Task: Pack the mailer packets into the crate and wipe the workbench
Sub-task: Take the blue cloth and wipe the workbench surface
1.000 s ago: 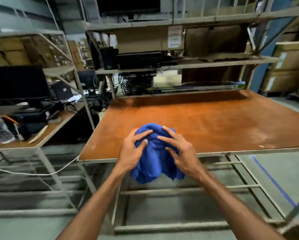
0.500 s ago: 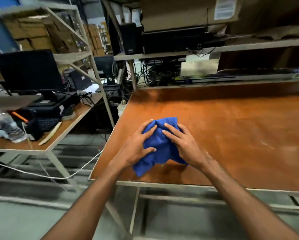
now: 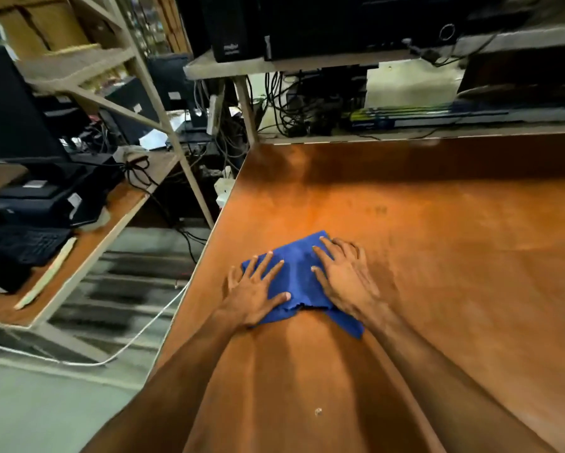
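Far left: dark monitor (image 3: 10, 103) at a side counter (image 3: 78, 253), w/ black keyboard (image 3: 26, 243) at the near end & a black printer-type box (image 3: 46, 197) btwn the two. Pale flat stick (image 3: 46, 276) lies just right of the keyboard, near that counter's edge. Slanted metal shelf frame (image 3: 163, 125) rises behind it, w/ cardboard boxes (image 3: 46, 24) up top, blurry. White cable (image 3: 137, 335) sags over the floor gap btwn side counter & main counter (image 3: 438, 256).

Main counter = orange-brown board, fills centre & right of view. Blue cloth (image 3: 296, 273) lies flat on it, near its left edge, approx mid-depth.

Left hand (image 3: 255, 289) is palm-down on the cloth's left part. Fingers are straight & spread, thumb out to the right on the fabric. Right hand (image 3: 346, 279) is palm-down on the cloth's right part, fingers straight & slightly apart. Its outer fingers reach past the cloth onto bare board. Neither hand pinches fabric; both press it flat. One cloth corner pokes out toward the person, under the right wrist. Both forearms are bare, over the near part of the counter.

Small pale speck (image 3: 318, 411) sits on the board btwn the forearms. At the back: shelf (image 3: 274, 63) w/ black electronics boxes (image 3: 307, 24) on it & a cable tangle (image 3: 291, 103) under it. Further right, a long flat green-blue carton (image 3: 438, 114).
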Available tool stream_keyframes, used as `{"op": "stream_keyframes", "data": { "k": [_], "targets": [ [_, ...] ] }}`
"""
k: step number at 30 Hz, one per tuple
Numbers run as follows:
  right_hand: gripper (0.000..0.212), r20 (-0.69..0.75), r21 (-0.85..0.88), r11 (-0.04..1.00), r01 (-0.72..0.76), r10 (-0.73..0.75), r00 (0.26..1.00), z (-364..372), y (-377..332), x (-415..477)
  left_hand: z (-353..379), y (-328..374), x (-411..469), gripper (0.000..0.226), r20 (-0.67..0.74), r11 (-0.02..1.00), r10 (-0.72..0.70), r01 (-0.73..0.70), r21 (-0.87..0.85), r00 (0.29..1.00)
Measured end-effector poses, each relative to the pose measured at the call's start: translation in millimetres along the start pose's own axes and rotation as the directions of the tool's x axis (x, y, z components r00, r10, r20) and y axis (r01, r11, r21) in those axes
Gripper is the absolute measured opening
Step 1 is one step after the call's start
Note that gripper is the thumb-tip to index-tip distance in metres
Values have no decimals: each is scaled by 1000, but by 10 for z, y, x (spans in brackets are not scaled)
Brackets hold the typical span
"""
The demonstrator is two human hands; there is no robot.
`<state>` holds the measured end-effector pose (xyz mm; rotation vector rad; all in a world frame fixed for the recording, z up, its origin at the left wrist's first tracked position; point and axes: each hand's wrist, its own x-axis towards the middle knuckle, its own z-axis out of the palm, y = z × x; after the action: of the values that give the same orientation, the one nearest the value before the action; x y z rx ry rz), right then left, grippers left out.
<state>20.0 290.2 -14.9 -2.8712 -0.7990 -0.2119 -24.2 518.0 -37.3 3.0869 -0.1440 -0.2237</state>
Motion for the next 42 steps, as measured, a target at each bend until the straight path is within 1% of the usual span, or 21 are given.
{"op": "stream_keyframes", "data": {
  "k": [1, 2, 3, 4, 6, 7, 8, 11, 14, 16, 19, 21, 23, 26, 29, 32, 33, 37, 38, 40, 42],
  "targets": [
    [57, -29, -35, 999, 33, -34, 999, 59, -23, 34, 73, -32, 16, 81, 12, 999, 10, -9, -38, 1000],
    [56, -5, -86, 993, 76, -76, 997, 106, -56, 67, 114, -61, 47, 81, 24, 997, 14, -12, -73, 1000],
    [57, 42, -127, 985, 113, -108, 993, 146, -91, 113, 129, -89, 96, 81, 27, 995, 20, -18, -96, 999],
    [62, 128, -147, 984, 105, -87, 988, 155, -134, 152, 120, -109, 145, 81, 25, 994, 34, -31, -106, 999],
    [84, 238, -144, 989, 27, 8, 971, 225, -167, 246, 76, -152, 274, 84, 30, 990, 72, -68, -125, 997],
    [94, 253, -105, 994, -22, 48, 966, 282, -161, 306, 40, -189, 347, 87, 42, 988, 91, -86, -125, 995],
    [97, 267, -51, 996, -71, 82, 960, 342, -145, 366, 5, -241, 421, 91, 56, 988, 107, -100, -121, 993],
    [80, 252, 24, 988, -154, 143, 957, 494, -82, 515, -106, -462, 613, 93, 59, 977, 90, -76, -200, 994],
    [77, 232, -4, 982, -186, 182, 956, 570, -57, 789, -108, -764, 820, 79, -48, 943, 37, -51, -329, 998],
    [75, 222, -14, 976, -215, 213, 952, 611, 22, 1108, -85, -952, 1008, 72, -141, 937, 2, -51, -345, 990],
    [67, 212, -27, 942, -336, 334, 919, 671, 289, 1663, -116, -1193, 1346, 63, -242, 933, -54, -38, -359, 969],
    [65, 235, -19, 917, -399, 392, 889, 699, 383, 1991, -137, -1314, 1576, 62, -245, 942, -49, -37, -334, 968],
    [70, 262, -14, 904, -427, 415, 871, 757, 346, 2246, -108, -1424, 1816, 65, -236, 961, -29, -38, -275, 971],
    [75, 217, -20, 915, -403, 398, 891, 881, 313, 2503, -89, -1556, 2219, 70, -204, 970, -51, 0, -245, 978],
    [66, 167, -68, 926, -371, 377, 911, 987, 605, 2852, -75, -1622, 2520, 72, -244, 985, -52, 9, -174, 968],
    [58, 212, -35, 898, -438, 435, 875, 993, 860, 3314, -38, -1621, 2580, 71, -299, 985, -60, 9, -171, 952],
    [56, 232, -28, 907, -420, 415, 880, 1010, 829, 3446, -24, -1621, 2584, 71, -308, 985, -65, 12, -171, 949],
    [53, 264, -11, 990, -143, 140, 954, 1154, 473, 3774, -11, -1631, 2605, 75, -302, 990, -67, 25, -142, 951],
    [52, 254, -6, 994, -111, 109, 961, 1172, 499, 3857, -12, -1629, 2609, 75, -297, 990, -65, 24, -139, 953],
    [50, 203, -34, 987, -160, 164, 965, 1214, 760, 4129, -22, -1621, 2603, 74, -290, 989, -67, 25, -147, 955],
    [53, 183, -16, 944, -329, 326, 927, 1227, 1035, 4437, -28, -1606, 2599, 73, -282, 988, -74, 32, -149, 957]
  ]
}}
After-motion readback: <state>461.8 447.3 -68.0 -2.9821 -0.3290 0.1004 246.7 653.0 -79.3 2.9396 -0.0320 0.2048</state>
